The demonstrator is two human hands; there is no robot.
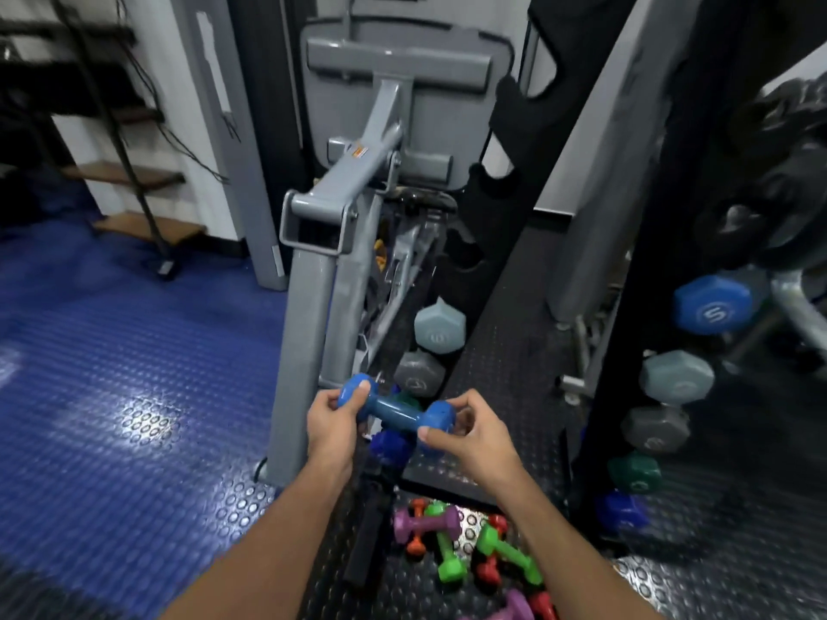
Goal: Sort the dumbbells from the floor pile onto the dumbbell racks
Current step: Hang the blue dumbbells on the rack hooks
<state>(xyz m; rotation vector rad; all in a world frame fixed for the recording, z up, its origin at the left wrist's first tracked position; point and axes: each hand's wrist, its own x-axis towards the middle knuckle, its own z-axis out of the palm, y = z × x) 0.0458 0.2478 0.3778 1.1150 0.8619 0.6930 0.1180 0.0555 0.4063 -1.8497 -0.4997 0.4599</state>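
left hand and right hand each pinch an end of the blue dumbbell, held by the rack; several racked already; floor pile still has plenty

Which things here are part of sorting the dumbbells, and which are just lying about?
Part of the job:
blue dumbbell, held by left hand and right hand
floor pile
dumbbell rack

Just lying about:
grey machine frame
wooden steps
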